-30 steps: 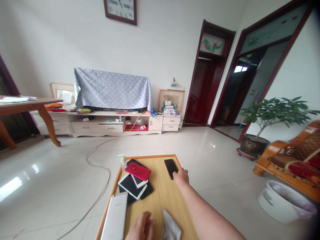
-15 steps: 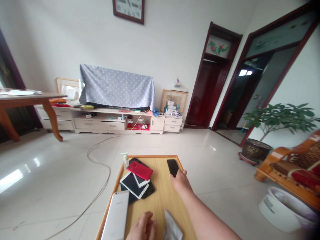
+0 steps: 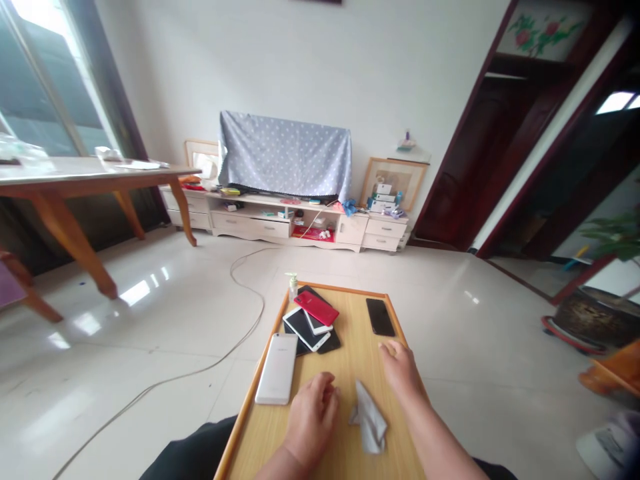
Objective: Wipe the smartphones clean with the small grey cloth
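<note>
On the wooden tabletop my left hand rests with loosely bent fingers a little apart, holding nothing visible. Beside it to the left lies a silver phone, back side up. My right hand is open over the table's right edge, just short of a black phone lying flat. Between my hands is a crumpled grey cloth. Farther back at the left is a pile: a red phone on top, white-framed devices under it, and dark ones at the bottom.
A small pump bottle stands at the table's far left corner. Beyond, a cable runs over the tiled floor. A cabinet lines the wall, a larger table stands at left, and a white bin at right.
My right hand has let go of the black phone and drawn back toward me. The phone stays at the far right of the table. The view has swung to the right and down.
</note>
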`<state>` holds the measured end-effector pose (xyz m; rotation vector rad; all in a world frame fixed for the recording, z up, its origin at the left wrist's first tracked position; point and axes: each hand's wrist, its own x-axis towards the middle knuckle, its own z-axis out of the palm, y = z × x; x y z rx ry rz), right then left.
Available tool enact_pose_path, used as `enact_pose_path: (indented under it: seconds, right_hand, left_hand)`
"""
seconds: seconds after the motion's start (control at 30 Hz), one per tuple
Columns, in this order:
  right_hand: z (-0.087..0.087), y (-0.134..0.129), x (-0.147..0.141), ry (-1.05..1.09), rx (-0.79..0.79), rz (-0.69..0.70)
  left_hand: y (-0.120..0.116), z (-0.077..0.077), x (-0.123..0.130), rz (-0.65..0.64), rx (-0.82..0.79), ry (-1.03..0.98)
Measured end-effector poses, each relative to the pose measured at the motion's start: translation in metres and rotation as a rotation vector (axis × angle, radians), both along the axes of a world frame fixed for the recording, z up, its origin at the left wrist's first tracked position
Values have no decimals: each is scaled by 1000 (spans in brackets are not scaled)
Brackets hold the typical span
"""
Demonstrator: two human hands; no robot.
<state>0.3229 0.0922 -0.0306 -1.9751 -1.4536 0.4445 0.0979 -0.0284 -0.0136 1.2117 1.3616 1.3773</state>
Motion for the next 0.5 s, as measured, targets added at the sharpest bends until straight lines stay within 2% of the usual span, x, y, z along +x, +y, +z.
enact_pose_path:
  seconds: [0.13, 0.23, 0.33, 0.43, 0.5]
  right_hand:
    - [-9, -54, -3, 79, 4, 168]
    - [-7, -87, -9, 2, -4, 226]
    - [3, -110, -19, -125, 15, 292]
    - [11, -124, -28, -260, 52, 367]
    - [13, -129, -30, -304, 75, 394]
  left_hand:
    - [-9, -3, 2, 44, 57, 152]
    - [-12, 0, -3, 34, 111, 344]
    - [-9, 9, -16, 133, 166, 594]
    - [-1, 17, -32, 311, 96, 884]
    - [4, 16, -41, 359, -25, 1017]
